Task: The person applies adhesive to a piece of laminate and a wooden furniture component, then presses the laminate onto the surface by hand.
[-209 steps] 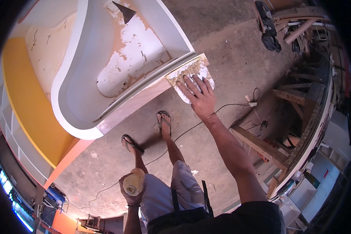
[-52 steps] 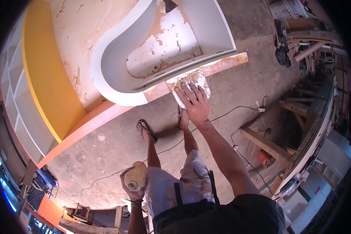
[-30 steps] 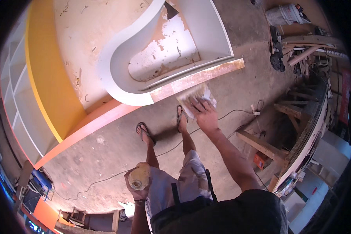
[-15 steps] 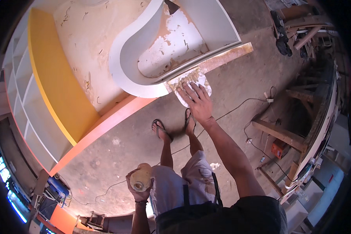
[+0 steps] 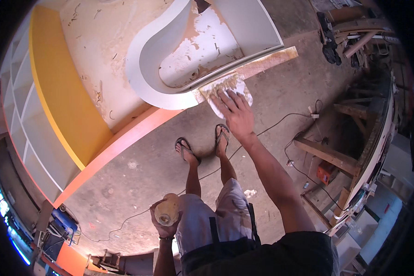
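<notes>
Concrete floor [image 5: 133, 184] below, left hand [image 5: 163, 230] grips yellowish bottle [image 5: 167, 208], contents unclear.

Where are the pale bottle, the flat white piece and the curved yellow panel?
Pale bottle [image 5: 167, 208], head view: middle of its rounded body.
Flat white piece [image 5: 227, 83], head view: its brown-smeared upper part.
Curved yellow panel [image 5: 63, 94], head view: middle of its broad face.

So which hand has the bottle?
The left hand, low in the picture, wrapped around the yellowish bottle; the right hand is on the smeared white plate instead.
</notes>
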